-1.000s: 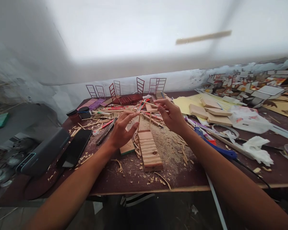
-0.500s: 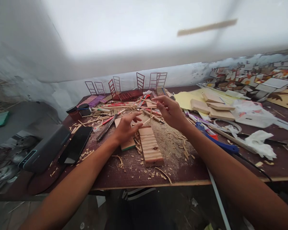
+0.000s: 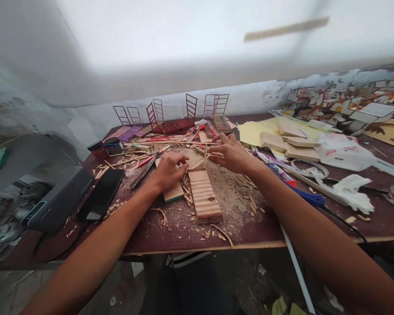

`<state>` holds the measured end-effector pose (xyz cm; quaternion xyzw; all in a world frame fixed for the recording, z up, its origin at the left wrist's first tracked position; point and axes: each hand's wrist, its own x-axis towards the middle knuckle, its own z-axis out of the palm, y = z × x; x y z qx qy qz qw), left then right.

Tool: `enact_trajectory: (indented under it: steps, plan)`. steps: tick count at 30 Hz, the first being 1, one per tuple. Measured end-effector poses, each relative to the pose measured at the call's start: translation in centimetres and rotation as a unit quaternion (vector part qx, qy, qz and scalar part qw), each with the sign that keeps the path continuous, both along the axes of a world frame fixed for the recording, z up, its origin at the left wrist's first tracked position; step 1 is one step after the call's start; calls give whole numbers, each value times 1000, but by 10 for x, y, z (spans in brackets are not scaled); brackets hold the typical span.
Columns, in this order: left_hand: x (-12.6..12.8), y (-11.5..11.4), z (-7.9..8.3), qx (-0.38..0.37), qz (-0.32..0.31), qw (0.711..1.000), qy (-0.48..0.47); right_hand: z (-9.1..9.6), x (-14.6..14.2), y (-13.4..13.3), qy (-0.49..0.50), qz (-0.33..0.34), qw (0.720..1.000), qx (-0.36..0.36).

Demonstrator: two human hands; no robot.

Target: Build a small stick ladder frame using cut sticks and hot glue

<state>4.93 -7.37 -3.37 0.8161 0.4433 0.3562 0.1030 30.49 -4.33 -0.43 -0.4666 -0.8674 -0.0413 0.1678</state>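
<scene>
My left hand [image 3: 168, 171] rests low over the table with its fingers curled at the far end of a ribbed wooden slab [image 3: 204, 195]. It lies partly over a small flat wooden block [image 3: 174, 193]. What its fingertips pinch is too small to make out. My right hand [image 3: 232, 153] hovers just behind the slab, its fingers closed on a thin wooden stick [image 3: 201, 162] that slants toward my left hand. Thin upright sticks stand at the slab's far end between the two hands. Sawdust and shavings [image 3: 230, 192] cover the table around them.
A black phone [image 3: 101, 197] and a dark speaker [image 3: 59, 202] lie at the left. Small painted rack frames [image 3: 170, 114] and two jars [image 3: 100, 151] stand at the back. A blue glue gun [image 3: 302, 197], stacked boards [image 3: 282, 142] and white tissue [image 3: 354, 197] fill the right side.
Both hands have come down from above the slab to table level. The stick frame they held up now stands low at the slab's far end. The camera tilted slightly.
</scene>
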Motion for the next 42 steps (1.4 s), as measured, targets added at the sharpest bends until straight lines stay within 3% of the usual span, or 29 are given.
enact_trajectory:
  steps: [7, 19, 42]
  plan:
    - [0, -2, 1, -2, -9, 1000, 2, -6, -7, 3, -33, -3, 999, -27]
    - [-3, 0, 2, -18, 48, 996, -75, -3, -4, 8, 48, 65, 997, -6]
    - [-4, -1, 3, 22, 44, 997, -56, 2, -6, 5, 95, 99, 991, -7]
